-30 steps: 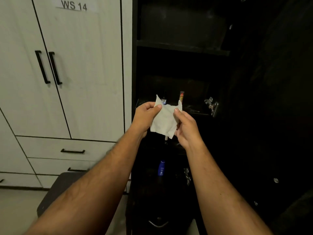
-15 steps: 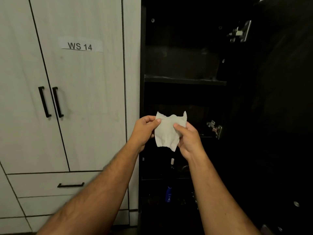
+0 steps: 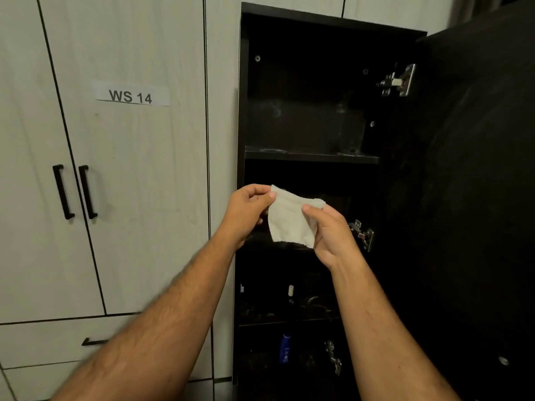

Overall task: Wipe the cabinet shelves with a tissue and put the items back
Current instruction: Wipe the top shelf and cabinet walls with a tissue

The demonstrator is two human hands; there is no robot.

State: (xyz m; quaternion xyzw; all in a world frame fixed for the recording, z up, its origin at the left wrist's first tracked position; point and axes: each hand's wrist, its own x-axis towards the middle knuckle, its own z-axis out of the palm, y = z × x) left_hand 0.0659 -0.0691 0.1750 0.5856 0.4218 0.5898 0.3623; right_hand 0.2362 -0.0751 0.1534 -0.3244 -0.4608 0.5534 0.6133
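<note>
Raised since before, both hands, left and right, pinch a crumpled off-white tissue taut.

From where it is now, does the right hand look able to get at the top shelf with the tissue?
Probably yes. The cabinet door stands open and the top shelf looks bare, just above the right hand. Both hands pinch the tissue, so the left hand would likely release first.

Tissue before cabinet shelves
</note>
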